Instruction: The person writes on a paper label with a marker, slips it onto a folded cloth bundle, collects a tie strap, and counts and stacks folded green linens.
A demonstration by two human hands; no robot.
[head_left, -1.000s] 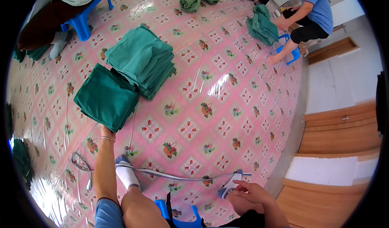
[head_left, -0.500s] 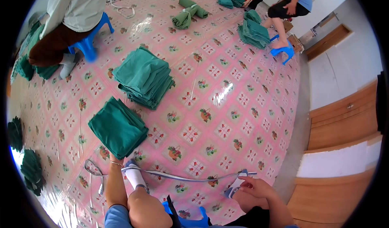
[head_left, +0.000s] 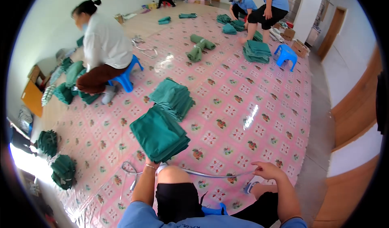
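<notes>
My left hand is closed under the near edge of a stack of folded green cloths; its fingers are mostly hidden beneath it. The stack tilts and overlaps a second pile of folded green cloths behind it. On my right, my right hand pinches near the end of a long pale strap. This strap runs across the floor in front of my legs to a loose loop by my left forearm.
Pink patterned sheeting covers the floor. A person in white sits on a blue stool at left; co-workers in blue are at the back. A rolled green bundle, a blue stool and green bundles stand around.
My left hand has raised the near stack, which now overlaps the pile behind. My right hand has moved from above my foot to the strap's end. The view has tilted up.
</notes>
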